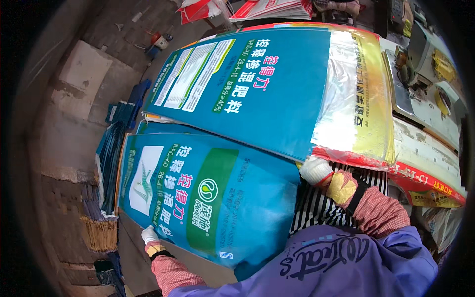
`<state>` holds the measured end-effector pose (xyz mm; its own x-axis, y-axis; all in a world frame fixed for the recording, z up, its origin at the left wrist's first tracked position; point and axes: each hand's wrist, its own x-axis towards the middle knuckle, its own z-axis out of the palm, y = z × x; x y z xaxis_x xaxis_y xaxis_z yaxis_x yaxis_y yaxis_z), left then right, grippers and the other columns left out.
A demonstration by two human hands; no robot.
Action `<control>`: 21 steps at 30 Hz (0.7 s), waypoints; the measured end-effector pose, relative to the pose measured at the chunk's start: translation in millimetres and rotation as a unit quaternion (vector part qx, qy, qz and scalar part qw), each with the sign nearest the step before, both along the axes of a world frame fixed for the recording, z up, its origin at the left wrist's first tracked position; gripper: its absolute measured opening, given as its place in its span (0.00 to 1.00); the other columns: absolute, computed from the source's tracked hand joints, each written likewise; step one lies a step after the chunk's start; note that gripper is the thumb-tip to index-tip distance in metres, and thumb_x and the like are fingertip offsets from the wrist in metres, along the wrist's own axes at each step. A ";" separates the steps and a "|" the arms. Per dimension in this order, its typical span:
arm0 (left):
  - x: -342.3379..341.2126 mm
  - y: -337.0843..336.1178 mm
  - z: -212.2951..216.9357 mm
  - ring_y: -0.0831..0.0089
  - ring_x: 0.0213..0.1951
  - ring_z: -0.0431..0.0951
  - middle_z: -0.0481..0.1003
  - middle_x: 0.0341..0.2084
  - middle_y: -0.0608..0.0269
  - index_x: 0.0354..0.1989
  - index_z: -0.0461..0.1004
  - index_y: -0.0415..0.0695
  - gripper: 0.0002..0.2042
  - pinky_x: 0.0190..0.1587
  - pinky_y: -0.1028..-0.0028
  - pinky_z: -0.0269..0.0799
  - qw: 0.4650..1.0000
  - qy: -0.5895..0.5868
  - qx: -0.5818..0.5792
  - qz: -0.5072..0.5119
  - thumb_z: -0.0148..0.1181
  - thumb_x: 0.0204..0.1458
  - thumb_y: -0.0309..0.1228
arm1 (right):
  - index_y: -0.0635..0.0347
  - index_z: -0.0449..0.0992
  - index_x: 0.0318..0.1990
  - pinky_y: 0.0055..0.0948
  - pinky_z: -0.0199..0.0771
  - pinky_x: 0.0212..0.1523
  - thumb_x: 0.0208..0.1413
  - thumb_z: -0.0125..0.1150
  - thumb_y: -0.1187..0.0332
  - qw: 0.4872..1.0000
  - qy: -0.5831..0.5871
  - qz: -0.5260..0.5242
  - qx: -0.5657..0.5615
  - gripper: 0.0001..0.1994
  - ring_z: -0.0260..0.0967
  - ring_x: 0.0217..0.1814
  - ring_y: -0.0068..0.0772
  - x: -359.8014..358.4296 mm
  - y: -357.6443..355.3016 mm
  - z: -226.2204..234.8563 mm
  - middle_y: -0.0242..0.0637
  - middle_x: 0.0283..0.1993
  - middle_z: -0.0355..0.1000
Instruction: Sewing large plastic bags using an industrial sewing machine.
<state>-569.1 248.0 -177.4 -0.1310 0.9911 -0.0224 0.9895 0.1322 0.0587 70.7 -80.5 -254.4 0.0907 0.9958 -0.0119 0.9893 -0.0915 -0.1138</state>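
A blue woven sack (pixel 267 193) with a dark green panel lies slanted in front of me, its near side bulging toward my apron. My left hand (pixel 148 235), in a white glove, pinches this sack's lower left edge. At its upper right corner, my white-gloved right hand (pixel 316 171) is closed on the edge; the fingertips are partly hidden. Beyond it rests another flat blue sack (pixel 292 94) on a pile. A yellow and silver sack (pixel 376 99) with a red border sticks out from beneath that pile on the right, close to my right hand.
A sewing machine (pixel 425 59) stands on a bench at the upper right, beside a red-edged sack (pixel 420 180). Bundles of folded dark blue sacks (pixel 113 148) are stacked at the left. Red and white sacks (pixel 272 9) lie at the far end. Worn concrete floor (pixel 69 143) shows at the left.
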 end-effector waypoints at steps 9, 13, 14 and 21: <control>98.6 49.0 11.7 0.50 0.39 0.75 0.74 0.40 0.43 0.48 0.66 0.32 0.22 0.44 0.66 0.68 0.966 -0.149 0.145 0.155 0.55 0.43 0.30 | 0.60 0.76 0.36 0.44 0.71 0.24 0.49 0.51 0.65 0.985 0.081 -0.152 -0.031 0.11 0.73 0.28 0.46 -5.2 -1.8 -14.4 0.48 0.28 0.73; 172.7 29.3 30.8 0.46 0.46 0.71 0.66 0.48 0.42 0.54 0.62 0.41 0.28 0.49 0.58 0.67 0.975 0.064 0.120 0.179 0.58 0.41 0.35 | 0.53 0.73 0.36 0.36 0.70 0.33 0.51 0.53 0.58 0.870 0.380 -0.313 -0.020 0.12 0.71 0.33 0.43 -7.4 -15.0 20.6 0.44 0.31 0.73; 168.2 21.4 39.6 0.46 0.49 0.68 0.63 0.51 0.41 0.54 0.63 0.43 0.28 0.51 0.58 0.65 0.979 0.061 0.135 0.143 0.57 0.42 0.37 | 0.55 0.73 0.38 0.36 0.71 0.33 0.51 0.55 0.57 0.871 0.391 -0.298 -0.016 0.13 0.72 0.34 0.40 -9.5 -25.4 42.3 0.44 0.33 0.73; 303.3 12.2 87.4 0.54 0.56 0.61 0.56 0.57 0.45 0.52 0.65 0.36 0.22 0.57 0.62 0.58 0.919 -0.001 0.209 -0.335 0.54 0.51 0.35 | 0.71 0.68 0.48 0.28 0.74 0.41 0.57 0.49 0.68 0.357 0.934 -0.009 0.029 0.16 0.72 0.39 0.32 5.0 -91.6 172.4 0.46 0.42 0.71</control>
